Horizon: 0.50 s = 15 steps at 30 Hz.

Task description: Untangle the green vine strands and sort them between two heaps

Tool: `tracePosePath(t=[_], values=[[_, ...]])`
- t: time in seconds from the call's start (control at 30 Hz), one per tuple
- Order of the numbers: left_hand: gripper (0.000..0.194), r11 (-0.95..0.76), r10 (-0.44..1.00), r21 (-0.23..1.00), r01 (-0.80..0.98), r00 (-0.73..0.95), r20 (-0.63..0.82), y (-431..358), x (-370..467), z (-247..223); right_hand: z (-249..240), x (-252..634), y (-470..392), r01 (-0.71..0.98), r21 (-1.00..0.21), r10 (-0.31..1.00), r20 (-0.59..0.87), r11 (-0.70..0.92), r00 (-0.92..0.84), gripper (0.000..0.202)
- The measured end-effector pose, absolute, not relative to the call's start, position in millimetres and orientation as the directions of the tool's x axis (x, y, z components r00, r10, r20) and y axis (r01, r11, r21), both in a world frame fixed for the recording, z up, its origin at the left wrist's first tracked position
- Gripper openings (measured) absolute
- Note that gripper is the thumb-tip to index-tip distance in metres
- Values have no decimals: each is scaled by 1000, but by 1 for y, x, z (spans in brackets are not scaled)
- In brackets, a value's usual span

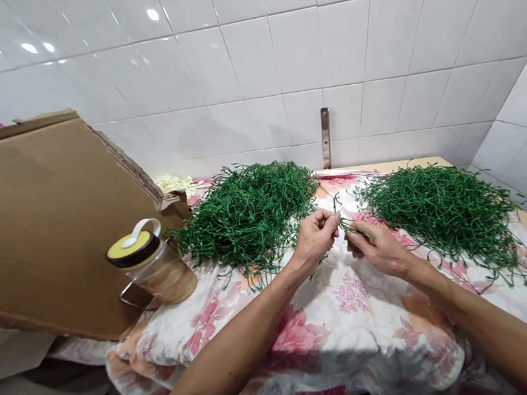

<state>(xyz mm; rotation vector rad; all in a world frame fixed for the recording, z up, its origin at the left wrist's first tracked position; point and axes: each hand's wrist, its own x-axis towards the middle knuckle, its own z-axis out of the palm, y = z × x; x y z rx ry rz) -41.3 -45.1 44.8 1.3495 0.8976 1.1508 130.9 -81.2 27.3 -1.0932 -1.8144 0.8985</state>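
Both hands meet over the floral cloth (350, 290), between two heaps of thin green plastic stems. My left hand (317, 237) pinches a green stem (336, 201) whose forked tip sticks up above the fingers. Close beside it on the right, my right hand (376, 247) is closed around green stems, with pieces showing at its thumb and fingers. The larger left heap (250, 212) lies just behind and left of my left hand. The right heap (442, 215) spreads out to the right of my right hand.
A large cardboard box (46, 221) stands at the left. Next to it is a clear jar (170, 279) with a yellow and brown lid. Pale yellow pieces (176, 183) lie behind the left heap. A metal strip (326, 137) stands against the tiled wall (249, 62).
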Motion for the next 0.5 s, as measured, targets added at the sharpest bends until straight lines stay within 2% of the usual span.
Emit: tracePosePath(t=[0.1, 0.23, 0.4, 0.5], values=[[40, -128, 962, 987, -96, 230, 147, -44, -40, 43, 25, 125, -83, 125, -970, 937, 164, 210, -308, 34], [39, -159, 964, 983, -93, 199, 175, -43, -38, 37, 27, 118, -85, -35, -998, 964, 64, 57, -256, 40], [37, -232, 958, 971, -54, 159, 237, -44, -37, 34, 35, 118, -86, -146, -982, 953, -73, -120, -294, 41], [35, -274, 950, 961, -30, 146, 276, -44, -38, 34, 34, 120, -86, -62, -994, 927, -59, -89, -370, 41]])
